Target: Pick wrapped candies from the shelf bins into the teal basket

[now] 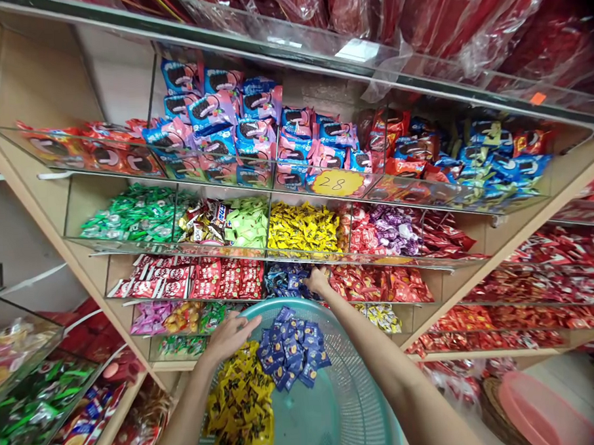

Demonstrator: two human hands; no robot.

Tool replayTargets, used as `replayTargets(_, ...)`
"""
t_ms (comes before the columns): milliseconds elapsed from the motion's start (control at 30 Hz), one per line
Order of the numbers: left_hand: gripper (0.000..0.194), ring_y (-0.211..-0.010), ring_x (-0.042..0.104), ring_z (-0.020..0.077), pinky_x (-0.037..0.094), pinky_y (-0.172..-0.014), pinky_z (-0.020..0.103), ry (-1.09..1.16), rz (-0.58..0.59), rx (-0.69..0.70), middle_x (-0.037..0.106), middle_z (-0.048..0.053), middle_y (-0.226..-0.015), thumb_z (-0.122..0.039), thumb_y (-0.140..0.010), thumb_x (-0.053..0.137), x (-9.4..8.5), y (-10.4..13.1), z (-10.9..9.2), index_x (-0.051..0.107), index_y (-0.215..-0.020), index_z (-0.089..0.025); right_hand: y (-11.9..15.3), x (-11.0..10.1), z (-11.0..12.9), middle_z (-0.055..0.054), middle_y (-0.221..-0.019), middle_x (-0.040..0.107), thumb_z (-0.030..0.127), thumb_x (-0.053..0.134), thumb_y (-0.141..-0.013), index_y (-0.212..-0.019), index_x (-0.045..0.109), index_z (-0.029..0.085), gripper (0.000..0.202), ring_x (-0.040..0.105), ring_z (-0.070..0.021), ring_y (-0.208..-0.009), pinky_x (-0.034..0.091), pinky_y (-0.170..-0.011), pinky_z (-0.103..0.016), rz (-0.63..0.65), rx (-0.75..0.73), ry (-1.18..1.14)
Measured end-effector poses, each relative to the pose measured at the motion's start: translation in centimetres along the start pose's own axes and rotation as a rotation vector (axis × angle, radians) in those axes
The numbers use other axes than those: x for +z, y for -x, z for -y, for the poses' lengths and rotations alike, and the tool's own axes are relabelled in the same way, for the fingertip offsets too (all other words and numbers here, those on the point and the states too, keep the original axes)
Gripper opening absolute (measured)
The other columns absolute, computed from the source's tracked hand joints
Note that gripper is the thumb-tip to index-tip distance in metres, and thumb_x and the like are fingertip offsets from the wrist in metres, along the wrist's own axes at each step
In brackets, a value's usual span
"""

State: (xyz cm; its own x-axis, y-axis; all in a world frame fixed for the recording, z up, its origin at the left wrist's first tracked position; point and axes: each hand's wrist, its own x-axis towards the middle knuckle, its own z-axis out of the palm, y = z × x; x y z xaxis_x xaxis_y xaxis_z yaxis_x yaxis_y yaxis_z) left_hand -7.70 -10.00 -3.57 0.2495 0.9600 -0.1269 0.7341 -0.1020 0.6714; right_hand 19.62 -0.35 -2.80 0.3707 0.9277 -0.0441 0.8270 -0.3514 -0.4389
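Observation:
A teal plastic basket [352, 358] holds a heap of yellow wrapped candies [240, 402] on its left and a pile of dark blue packets [295, 347] near its far rim. My left hand [231, 333] is over the basket's left rim, fingers spread and holding nothing. My right hand [318, 282] reaches past the far rim into a shelf bin of dark blue packets [287, 279]; its fingers are bent at the bin's right side, and whatever they hold is too small to make out.
Tiered shelves with clear fronts [219, 249] hold green candies [134, 213], yellow candies [304, 229], red packets [228, 278] and blue-pink cookie packs [218, 114]. A pink basket [541, 408] is at the lower right. More candy bins stand on both sides.

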Motion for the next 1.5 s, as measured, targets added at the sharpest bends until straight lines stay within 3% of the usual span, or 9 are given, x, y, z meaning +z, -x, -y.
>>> replayTargets(300, 0.059, -0.101, 0.054, 0.0275, 0.040, -0.086, 0.036, -0.017, -0.001, -0.002, 0.058, 0.006, -0.104, -0.072, -0.074, 0.032, 0.0, -0.1, 0.1, 0.060, -0.061, -0.021, 1.9, -0.6, -0.6, -0.019, -0.125, 0.041, 0.029, 0.056, -0.076, -0.123, 0.044, 0.009, 0.052, 0.048, -0.0250, -0.114, 0.038, -0.093, -0.030, -0.036, -0.064, -0.049)
replayTargets(500, 0.059, -0.097, 0.055, 0.0261, 0.042, -0.081, 0.032, -0.008, 0.013, -0.004, 0.058, 0.006, -0.103, -0.073, -0.074, 0.032, 0.0, -0.3, 0.2, 0.060, -0.062, -0.021, 5.2, -1.0, -3.0, -0.017, -0.132, 0.038, 0.026, 0.056, -0.073, -0.126, 0.043, 0.010, 0.057, 0.042, -0.0247, -0.120, 0.038, -0.095, -0.032, -0.129, -0.243, -0.312)
replayTargets(567, 0.060, -0.096, 0.055, 0.0255, 0.042, -0.083, 0.033, -0.008, 0.009, -0.009, 0.059, 0.006, -0.103, -0.073, -0.074, 0.032, 0.0, -0.3, 0.1, 0.059, -0.062, -0.021, 6.5, -1.1, -3.8, -0.015, -0.125, 0.047, 0.031, 0.058, -0.073, -0.124, 0.046, 0.012, 0.056, 0.052, -0.0236, -0.107, 0.044, -0.086, -0.033, -0.120, -0.249, -0.485)
replayTargets(633, 0.060, -0.093, 0.056, 0.0246, 0.041, -0.084, 0.034, -0.020, 0.009, -0.016, 0.059, 0.006, -0.102, -0.073, -0.074, 0.031, 0.0, -0.3, 0.0, 0.059, -0.062, -0.021, 7.8, -1.3, -4.4, -0.011, -0.105, 0.059, 0.040, 0.058, -0.073, -0.123, 0.048, 0.014, 0.057, 0.059, -0.0197, -0.082, 0.048, -0.067, -0.031, -0.040, -0.213, -0.705)
replayTargets(733, 0.061, -0.092, 0.055, 0.0238, 0.040, -0.085, 0.035, -0.043, 0.016, -0.021, 0.058, 0.005, -0.101, -0.074, -0.074, 0.029, -0.1, -0.2, -0.3, 0.059, -0.063, -0.021, 9.5, -1.5, -4.6, -0.004, -0.077, 0.062, 0.051, 0.061, -0.070, -0.112, 0.057, 0.015, 0.055, 0.054, -0.0130, -0.057, 0.041, -0.049, -0.025, 0.090, -0.146, -1.010)
replayTargets(867, 0.061, -0.096, 0.054, 0.0246, 0.040, -0.085, 0.035, -0.044, 0.018, -0.030, 0.057, 0.005, -0.105, -0.074, -0.073, 0.030, -0.2, 0.0, -0.8, 0.059, -0.062, -0.021, 10.6, -1.4, -4.5, 0.001, -0.063, 0.059, 0.050, 0.068, -0.064, -0.091, 0.066, 0.015, 0.044, 0.048, -0.0085, -0.050, 0.036, -0.045, -0.021, 0.130, -0.110, -1.199)
replayTargets(1100, 0.060, -0.096, 0.055, 0.0263, 0.040, -0.083, 0.036, -0.056, 0.021, -0.030, 0.057, 0.005, -0.108, -0.072, -0.074, 0.030, -0.4, 0.1, -1.1, 0.061, -0.064, -0.021, 10.7, 0.0, -5.2, 0.002, -0.055, 0.059, 0.044, 0.075, -0.057, -0.080, 0.064, 0.014, 0.039, 0.046, -0.0066, -0.044, 0.035, -0.042, -0.019, 0.144, -0.045, -1.240)
replayTargets(1233, 0.061, -0.095, 0.055, 0.0261, 0.040, -0.081, 0.034, -0.061, 0.014, -0.022, 0.058, 0.005, -0.106, -0.071, -0.075, 0.029, -0.5, 0.3, -1.3, 0.061, -0.062, -0.021, 10.9, 0.6, -5.3, 0.002, -0.056, 0.059, 0.044, 0.076, -0.054, -0.078, 0.060, 0.014, 0.041, 0.053, -0.0081, -0.046, 0.036, -0.041, -0.018, 0.142, -0.050, -1.241)
replayTargets(1500, 0.065, -0.084, 0.056, 0.0217, 0.040, -0.072, 0.029, -0.068, 0.009, -0.020, 0.058, 0.005, -0.096, -0.073, -0.075, 0.027, -0.5, 0.3, -1.3, 0.061, -0.064, -0.020, 11.1, 1.3, -5.2, 0.000, -0.076, 0.060, 0.047, 0.076, -0.054, -0.089, 0.056, 0.018, 0.049, 0.063, -0.0145, -0.058, 0.045, -0.045, -0.021, 0.112, -0.119, -1.237)
